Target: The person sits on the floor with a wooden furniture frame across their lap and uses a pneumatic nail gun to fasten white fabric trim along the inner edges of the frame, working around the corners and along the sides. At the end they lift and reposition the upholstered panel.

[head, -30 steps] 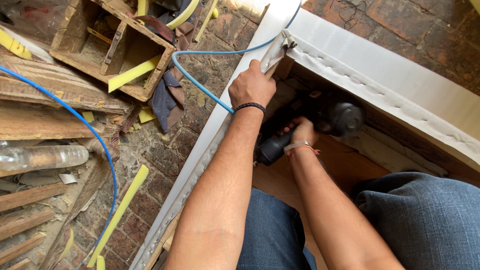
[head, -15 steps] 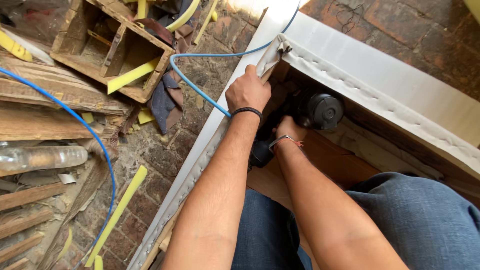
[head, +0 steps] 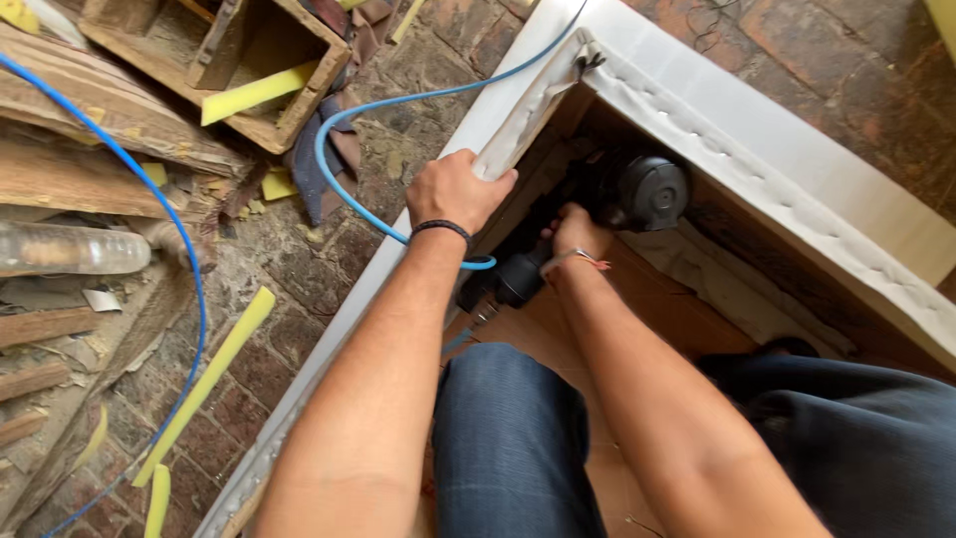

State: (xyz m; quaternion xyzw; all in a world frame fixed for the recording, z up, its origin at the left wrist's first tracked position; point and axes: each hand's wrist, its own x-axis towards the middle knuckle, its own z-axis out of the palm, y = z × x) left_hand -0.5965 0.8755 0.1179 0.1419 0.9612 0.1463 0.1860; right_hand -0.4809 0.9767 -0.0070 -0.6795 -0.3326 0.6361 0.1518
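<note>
My left hand point(head: 456, 189) presses down on the white fabric point(head: 528, 110) pulled over the edge of a wooden frame point(head: 757, 159), near its corner. My right hand point(head: 578, 231) grips a black pneumatic stapler point(head: 607, 214) inside the frame, its round head close to the inner corner. A blue air hose point(head: 368, 110) loops from the tool across the brick floor. My knees in blue jeans point(head: 518, 438) are in front of the frame.
Wooden planks point(head: 80, 179) and a wooden crate point(head: 249, 60) lie at the left on the brick floor point(head: 289, 269). Yellow foam strips point(head: 209, 379) are scattered about. A clear plastic bottle point(head: 60, 249) rests among the planks.
My right hand has moved the stapler deeper toward the frame's corner. My left hand has stayed on the fabric edge. The view has shifted slightly closer.
</note>
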